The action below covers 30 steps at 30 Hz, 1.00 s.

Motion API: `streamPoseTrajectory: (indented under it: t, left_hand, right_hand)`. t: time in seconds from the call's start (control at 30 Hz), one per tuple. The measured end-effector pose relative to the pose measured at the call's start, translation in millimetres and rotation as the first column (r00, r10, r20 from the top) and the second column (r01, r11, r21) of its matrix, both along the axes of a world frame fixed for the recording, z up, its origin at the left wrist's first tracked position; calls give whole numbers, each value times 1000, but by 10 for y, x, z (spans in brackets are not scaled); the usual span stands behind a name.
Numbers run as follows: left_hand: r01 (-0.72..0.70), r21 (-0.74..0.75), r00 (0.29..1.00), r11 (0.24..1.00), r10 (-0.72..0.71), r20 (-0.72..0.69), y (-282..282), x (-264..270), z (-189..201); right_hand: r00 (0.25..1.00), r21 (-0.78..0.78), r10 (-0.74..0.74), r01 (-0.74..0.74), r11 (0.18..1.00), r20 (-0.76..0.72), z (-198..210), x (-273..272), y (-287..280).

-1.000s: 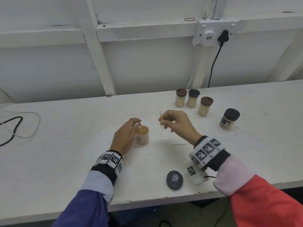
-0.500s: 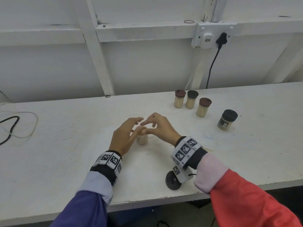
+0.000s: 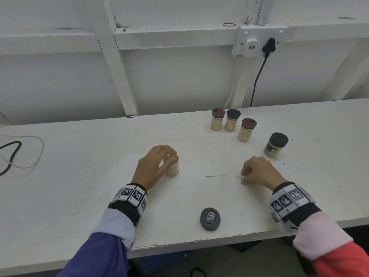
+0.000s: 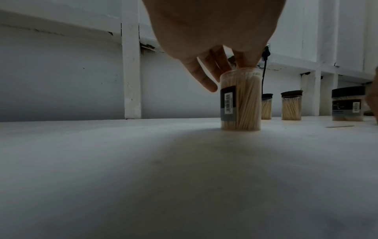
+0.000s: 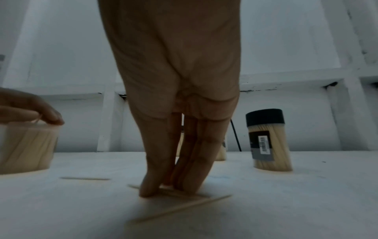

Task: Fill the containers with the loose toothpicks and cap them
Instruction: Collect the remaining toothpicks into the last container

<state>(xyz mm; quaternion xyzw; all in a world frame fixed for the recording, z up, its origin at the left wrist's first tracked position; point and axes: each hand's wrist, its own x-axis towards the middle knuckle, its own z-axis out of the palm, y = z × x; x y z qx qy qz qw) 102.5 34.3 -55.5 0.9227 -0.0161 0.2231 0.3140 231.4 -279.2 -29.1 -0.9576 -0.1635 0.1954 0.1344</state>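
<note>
An open clear container, packed with toothpicks, stands mid-table. My left hand curls over its top and holds it by the rim; the left wrist view shows the fingers on the rim of the container. To the right, my right hand points down at the table, thumb and fingers pinching loose toothpicks that lie flat. One more toothpick lies between the hands, another nearer the right wrist. A dark lid lies near the front edge.
Three capped containers stand in a group at the back right, with a fourth, black-capped container just beyond my right hand. A black cable loops at the far left. The table's front edge runs close behind the lid.
My right hand left the container's mouth and moved right and down onto the loose toothpicks. My left hand's fingers closed over the container's rim.
</note>
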Motion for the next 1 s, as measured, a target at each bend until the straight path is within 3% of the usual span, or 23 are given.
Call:
streamPoseTrajectory:
  t: [0.23,0.37,0.47,0.6,0.73,1.0]
  left_hand:
    - [-9,-11,1000,1000,9,-20,25,12,-28]
    - [-12,1,1000,1000,12,-9,37,12,-36]
    - [-15,9,1000,1000,15,-13,38,13,-32]
    - [-18,9,1000,1000,18,-15,51,19,-39]
    - [-24,-6,1000,1000,24,-18,61,32,-54]
    - [-31,-14,999,999,31,-31,67,30,-53]
  right_hand:
    - [987,-205,129,-107,973,99,19,-71,99]
    - [977,-303,215,-200,932,15,93,-82,113]
    - [963,-307,260,-268,913,-66,86,-94,114]
    - [936,-294,350,-328,898,25,82,-132,87]
    - [940,-262,331,-300,917,85,120,-137,82]
    - [913,-378,406,-362,852,41,37,-131,145]
